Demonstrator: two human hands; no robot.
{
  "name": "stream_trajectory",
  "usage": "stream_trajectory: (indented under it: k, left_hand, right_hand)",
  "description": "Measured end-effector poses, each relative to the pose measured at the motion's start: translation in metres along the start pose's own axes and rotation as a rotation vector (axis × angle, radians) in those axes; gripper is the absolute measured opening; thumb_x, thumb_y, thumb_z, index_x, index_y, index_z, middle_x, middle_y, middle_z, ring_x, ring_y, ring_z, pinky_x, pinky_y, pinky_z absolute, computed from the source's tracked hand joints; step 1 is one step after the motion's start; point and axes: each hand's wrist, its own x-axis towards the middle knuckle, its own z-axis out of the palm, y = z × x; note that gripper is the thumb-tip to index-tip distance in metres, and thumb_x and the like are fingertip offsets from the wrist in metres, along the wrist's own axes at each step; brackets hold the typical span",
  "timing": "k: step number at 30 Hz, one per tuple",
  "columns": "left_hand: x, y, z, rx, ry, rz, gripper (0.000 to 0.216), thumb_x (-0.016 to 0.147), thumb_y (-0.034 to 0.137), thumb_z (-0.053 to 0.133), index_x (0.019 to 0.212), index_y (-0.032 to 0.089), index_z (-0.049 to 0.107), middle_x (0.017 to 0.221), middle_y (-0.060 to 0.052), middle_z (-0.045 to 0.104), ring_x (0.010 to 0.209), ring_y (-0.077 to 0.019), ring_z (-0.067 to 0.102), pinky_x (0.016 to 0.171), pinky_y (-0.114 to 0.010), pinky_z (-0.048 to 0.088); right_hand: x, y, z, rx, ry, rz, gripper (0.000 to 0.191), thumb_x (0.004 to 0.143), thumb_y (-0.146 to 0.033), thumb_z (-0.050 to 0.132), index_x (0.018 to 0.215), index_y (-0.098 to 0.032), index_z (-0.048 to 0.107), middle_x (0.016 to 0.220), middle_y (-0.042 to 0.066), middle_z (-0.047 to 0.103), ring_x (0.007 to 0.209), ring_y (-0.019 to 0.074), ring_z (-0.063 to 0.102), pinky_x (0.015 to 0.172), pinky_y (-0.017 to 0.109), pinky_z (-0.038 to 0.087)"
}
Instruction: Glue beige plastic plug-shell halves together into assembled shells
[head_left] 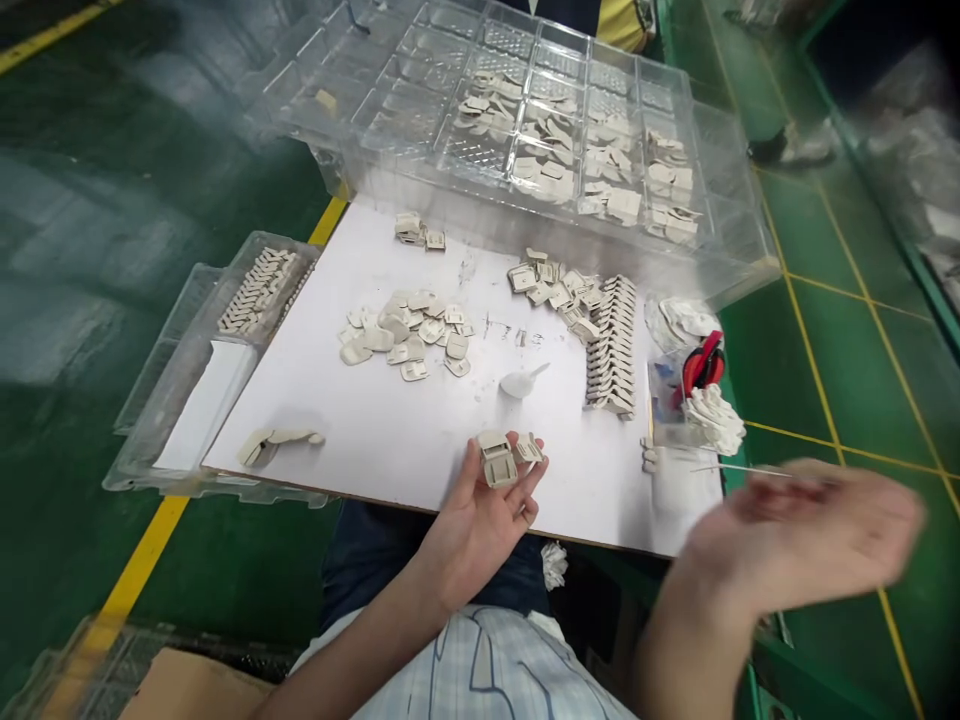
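My left hand (480,520) is palm up at the near edge of the white board (390,420), its fingertips pinching a small beige plastic part (498,463); another beige part (528,449) lies right beside the fingers. My right hand (802,535) is off the board's right edge, smeared by motion, with a thin metal pin or needle (739,468) at its fingertips. Loose beige parts lie in a pile (409,335) at mid-board. A neat row of stacked parts (611,345) runs along the right.
A clear compartment tray (525,110) with more beige parts stands at the back. A clear tray (225,340) with a row of parts sits on the left. A small container (694,385) holds red-handled cutters and white pieces. A white scoop (521,382) lies mid-board. Green floor surrounds.
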Motion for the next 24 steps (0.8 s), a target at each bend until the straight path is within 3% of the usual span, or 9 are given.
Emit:
stream_trajectory:
  k: [1,2,7,14,20,24]
  left_hand:
    - [0.001,0.0,0.0,-0.002,-0.001,0.002,0.042,0.1,0.051,0.05,0.102,0.02,0.078,0.132,-0.011,0.068,0.125,-0.0208,0.062,0.076,-0.023,0.048]
    - [0.001,-0.001,-0.001,-0.006,-0.002,0.005,0.041,0.1,0.052,0.051,0.103,0.02,0.078,0.131,-0.011,0.068,0.125,-0.0208,0.062,0.076,-0.023,0.048]
    - [0.005,-0.001,-0.004,-0.017,-0.013,0.002,0.039,0.099,0.052,0.053,0.103,0.021,0.077,0.126,-0.01,0.07,0.123,-0.0209,0.062,0.077,-0.024,0.047]
    - [0.006,-0.001,-0.005,-0.008,-0.057,0.004,0.035,0.097,0.05,0.058,0.1,0.022,0.078,0.12,-0.008,0.072,0.122,-0.0205,0.063,0.078,-0.024,0.047]
    - [0.006,-0.001,-0.005,-0.015,-0.02,-0.004,0.039,0.099,0.052,0.054,0.103,0.021,0.077,0.126,-0.01,0.071,0.122,-0.0213,0.063,0.077,-0.024,0.047]
    - [0.005,0.0,-0.003,-0.02,0.017,-0.001,0.042,0.101,0.052,0.049,0.101,0.021,0.077,0.124,-0.009,0.072,0.119,-0.0206,0.065,0.076,-0.024,0.048]
  right_hand:
    - [-0.017,-0.008,0.013,0.112,0.008,0.012,0.027,0.094,-0.04,0.06,0.073,-0.026,0.048,0.062,-0.004,0.044,0.05,0.0145,0.036,0.045,0.03,0.022]
    - [-0.034,-0.014,0.025,0.216,-0.074,0.047,0.028,0.093,-0.037,0.063,0.072,-0.025,0.049,0.059,-0.005,0.045,0.051,0.014,0.039,0.046,0.029,0.026]
    - [-0.082,-0.023,0.056,0.309,-0.273,0.171,0.029,0.094,-0.04,0.064,0.074,-0.022,0.052,0.064,-0.005,0.045,0.056,0.012,0.042,0.051,0.026,0.031]
    - [-0.081,-0.015,0.053,0.288,-0.368,0.223,0.029,0.094,-0.041,0.064,0.075,-0.022,0.054,0.067,-0.004,0.048,0.06,0.0123,0.044,0.054,0.027,0.035]
    - [-0.079,-0.014,0.053,0.271,-0.287,0.251,0.031,0.092,-0.044,0.065,0.075,-0.022,0.052,0.066,-0.004,0.045,0.058,0.0115,0.041,0.052,0.025,0.033]
    - [-0.077,-0.014,0.051,0.299,-0.301,0.266,0.03,0.091,-0.041,0.067,0.073,-0.021,0.053,0.066,-0.004,0.047,0.059,0.0109,0.043,0.053,0.025,0.033]
